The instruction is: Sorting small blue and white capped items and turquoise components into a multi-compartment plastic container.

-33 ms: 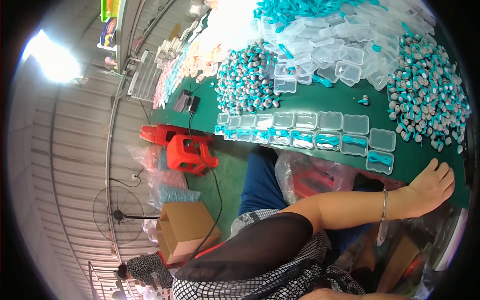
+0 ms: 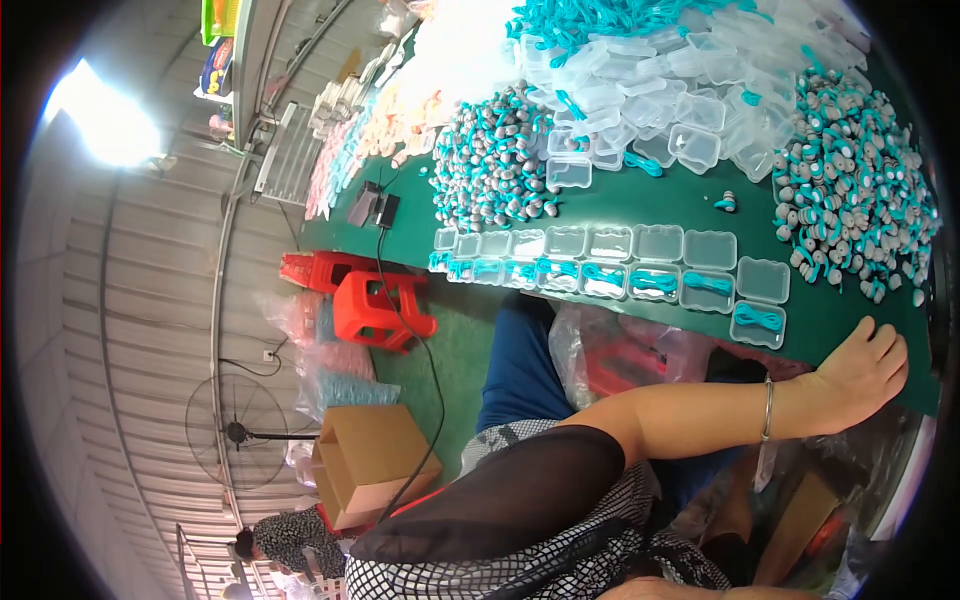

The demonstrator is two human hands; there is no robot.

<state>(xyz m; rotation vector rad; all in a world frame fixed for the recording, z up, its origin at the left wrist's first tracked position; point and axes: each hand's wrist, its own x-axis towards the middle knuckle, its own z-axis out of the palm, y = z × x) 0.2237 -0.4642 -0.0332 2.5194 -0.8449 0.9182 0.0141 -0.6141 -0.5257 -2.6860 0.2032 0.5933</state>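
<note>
My left hand (image 2: 862, 372), with a bangle at the wrist, rests at the near right corner of the green table (image 2: 620, 215). Its fingers are slightly apart, and nothing shows in them. Closest to it is a clear plastic case (image 2: 757, 322), lid open, with a coiled teal cord (image 2: 758, 316) inside. More such open cases (image 2: 654, 280) run leftward in a row along the table edge, each with a teal coil. Beyond the hand lies a heap of grey-and-teal earbud-like pieces (image 2: 850, 180). Only a bit of skin shows at the bottom edge; my right hand is out of view.
A second heap of earbud-like pieces (image 2: 490, 155), a pile of clear cases (image 2: 660, 90) and teal cords (image 2: 610, 25) cover the table's far side. One loose piece (image 2: 726, 202) lies apart. Red stools (image 2: 380, 305), a cardboard box (image 2: 375, 460) and a fan (image 2: 236, 431) stand left; a person (image 2: 295, 540) is behind.
</note>
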